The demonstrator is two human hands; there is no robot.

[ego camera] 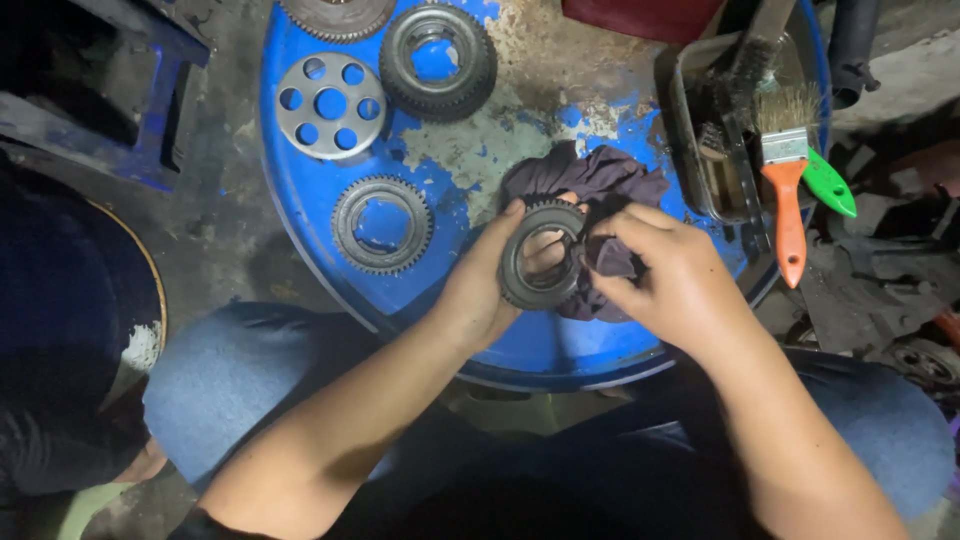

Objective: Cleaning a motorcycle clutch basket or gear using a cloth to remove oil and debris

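Left hand (478, 290) grips dark gear ring (540, 268) above blue drum top (300, 215), fingers curled around its rim; right hand (668, 285) pinches purple rag (590, 185) against the ring. Toothed gear (382, 224) lies nearby, left.

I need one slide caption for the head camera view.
Left hand holds a ring gear while right hand wipes it with dark cloth over a blue drum top.

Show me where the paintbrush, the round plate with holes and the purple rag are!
Paintbrush (789, 215), head view, on its orange handle.
Round plate with holes (331, 104), head view, on its middle, beside the centre hole.
Purple rag (600, 178), head view, on the bunched cloth above the hands.
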